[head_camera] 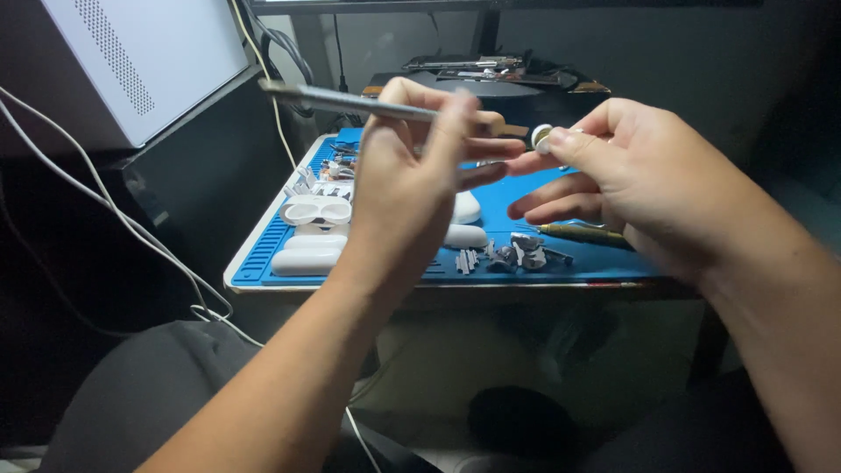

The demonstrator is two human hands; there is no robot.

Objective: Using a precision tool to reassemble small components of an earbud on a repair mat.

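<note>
My left hand (pixel 420 166) is raised above a blue work mat (pixel 561 193) and grips a slim grey metal tool (pixel 350 102) whose handle points up to the left. Its tip meets a small round white part (pixel 540 136) pinched between thumb and forefinger of my right hand (pixel 622 175). Both hands hover above the mat, close together.
On the mat lie an opened white earbud case (pixel 315 210), white case shells (pixel 307 260), small metal parts (pixel 517 256), a brass-coloured tool (pixel 585 234) and tiny parts at the far left corner. A white box (pixel 149 61) and cables (pixel 114 215) are at left.
</note>
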